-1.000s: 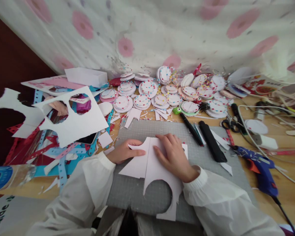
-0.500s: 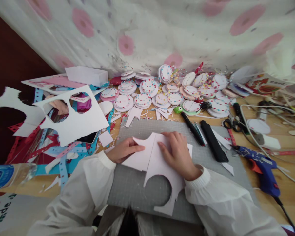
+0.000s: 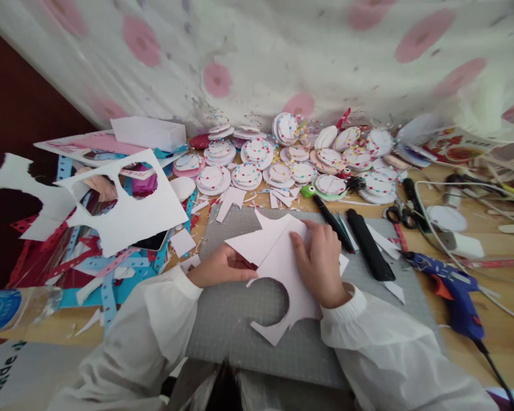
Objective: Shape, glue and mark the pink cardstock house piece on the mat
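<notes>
A white card sheet (image 3: 278, 260) with round cutouts and a straight line across it lies slanted over the grey cutting mat (image 3: 223, 337). At its lower left edge, my left hand (image 3: 223, 266) pinches the card, with the fingertips partly underneath. My right hand (image 3: 321, 262) grips the right side, its thumb on top and its fingers curled at the far edge. Another white piece (image 3: 343, 262) pokes out beside my right hand. Just beyond that hand lie a black pen (image 3: 333, 224) and a black utility knife-like tool (image 3: 370, 244).
Several decorated paper discs (image 3: 257, 150) line the back. White cut-out card (image 3: 163, 200) and coloured strips (image 3: 109, 294) pile up on the left. At the right are a blue glue gun (image 3: 456, 297), scissors (image 3: 401, 216) and a white cable (image 3: 430, 231). A plastic bottle (image 3: 34, 305) lies at left.
The card has turned clockwise, its round cutout swinging left and up. My left hand has shifted its hold to the card's lower left edge; my right hand stays on the right side.
</notes>
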`<state>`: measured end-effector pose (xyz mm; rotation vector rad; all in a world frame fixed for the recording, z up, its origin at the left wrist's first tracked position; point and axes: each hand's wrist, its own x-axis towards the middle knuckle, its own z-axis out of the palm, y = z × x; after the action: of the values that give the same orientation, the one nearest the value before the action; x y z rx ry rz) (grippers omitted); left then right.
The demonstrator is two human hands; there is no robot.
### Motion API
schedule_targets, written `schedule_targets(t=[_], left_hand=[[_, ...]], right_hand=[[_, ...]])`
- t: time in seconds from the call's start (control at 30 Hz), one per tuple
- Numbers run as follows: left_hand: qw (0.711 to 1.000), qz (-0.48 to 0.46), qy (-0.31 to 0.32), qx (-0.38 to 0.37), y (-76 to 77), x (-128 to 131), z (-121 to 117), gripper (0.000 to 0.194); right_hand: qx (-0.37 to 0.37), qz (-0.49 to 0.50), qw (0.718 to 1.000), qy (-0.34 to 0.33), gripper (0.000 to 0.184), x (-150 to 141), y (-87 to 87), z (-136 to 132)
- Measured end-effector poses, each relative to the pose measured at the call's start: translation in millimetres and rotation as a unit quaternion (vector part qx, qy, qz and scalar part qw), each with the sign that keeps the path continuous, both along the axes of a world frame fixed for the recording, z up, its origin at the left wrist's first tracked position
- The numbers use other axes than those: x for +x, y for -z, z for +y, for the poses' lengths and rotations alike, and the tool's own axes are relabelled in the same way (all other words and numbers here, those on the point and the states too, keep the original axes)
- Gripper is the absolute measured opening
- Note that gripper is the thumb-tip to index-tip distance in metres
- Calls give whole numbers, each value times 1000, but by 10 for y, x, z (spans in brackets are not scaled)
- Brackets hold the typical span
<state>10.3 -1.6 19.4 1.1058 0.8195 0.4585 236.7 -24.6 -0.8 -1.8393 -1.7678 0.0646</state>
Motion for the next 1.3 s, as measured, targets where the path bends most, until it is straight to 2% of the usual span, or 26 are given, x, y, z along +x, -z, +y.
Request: schedule_targets(t=[0.23, 0.4, 0.53, 0.6, 0.67, 0.77, 0.83, 0.9, 1.0, 1.3], left_hand=[[1000, 27, 0, 7, -10, 3, -13, 35], [999, 27, -6, 22, 25, -13, -18, 45], [998, 21, 23, 57, 1, -121, 27, 45], [998, -20, 49, 37, -14, -189, 52, 50], [992, -107, 62, -16, -10, -233, 61, 65], [966, -229, 63, -100, 29, -235, 50, 81], [966, -219, 46, -132, 57, -213, 46, 74], [978, -152, 29, -142, 67, -190, 52, 60], [986, -87, 31, -138, 44, -173, 69, 48], [990, -86, 64, -90, -14, -190, 74, 41]], right_hand=[[-9, -13, 1000, 1, 48, -27, 29, 4], [-2, -4, 1000, -6, 45, -30, 3, 1], [-15, 59, 996, -70, 37, -20, -45, -15], [-25, 88, 990, -109, 32, -12, -76, -33], [-31, 100, 984, -142, 27, -11, -108, -55], [-37, 95, 976, -192, 24, -36, -158, -88], [-50, 68, 970, -227, 25, -75, -188, -108], [-65, 35, 965, -250, 26, -120, -208, -125], [-78, 14, 963, -257, 27, -165, -215, -144], [-78, 52, 960, -265, 24, -150, -211, -149]])
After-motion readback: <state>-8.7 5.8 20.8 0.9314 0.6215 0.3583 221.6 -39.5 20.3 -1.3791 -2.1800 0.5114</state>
